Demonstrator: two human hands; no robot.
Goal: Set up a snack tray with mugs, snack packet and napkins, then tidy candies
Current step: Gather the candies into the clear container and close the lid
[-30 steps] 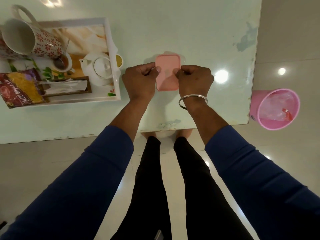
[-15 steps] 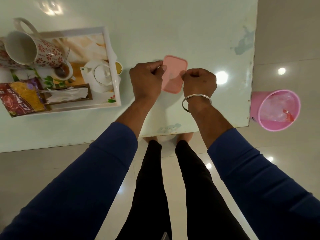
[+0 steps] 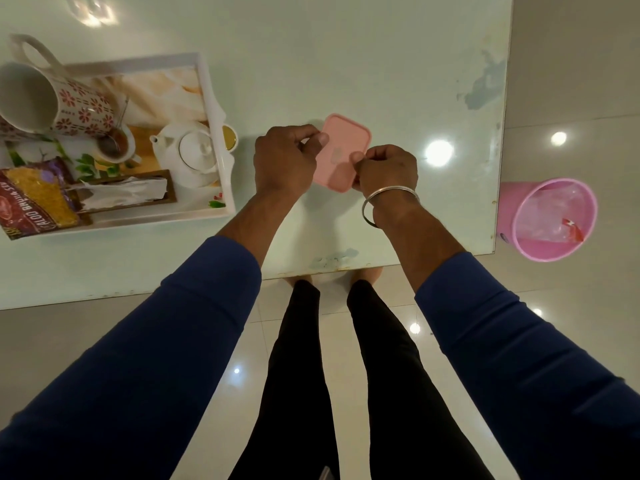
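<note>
**Both hands pinched above a pink lid**

The left hand (image 3: pixel 285 161) and right hand (image 3: pixel 388 168) are curled with fingertips pinched narrowly, facing each other over a pink lid (image 3: pixel 341 152) lying flat on the glass table (image 3: pixel 346 64); what they pinch is too small to tell. A metal bangle (image 3: pixel 388 202) circles the right wrist. To the left, a white tray (image 3: pixel 216 133) carries a flowered mug (image 3: pixel 52 102), a snack packet (image 3: pixel 34 199) and napkins (image 3: pixel 128 192). A pink bin (image 3: pixel 550 220) stands on the floor, right of the table.
</note>
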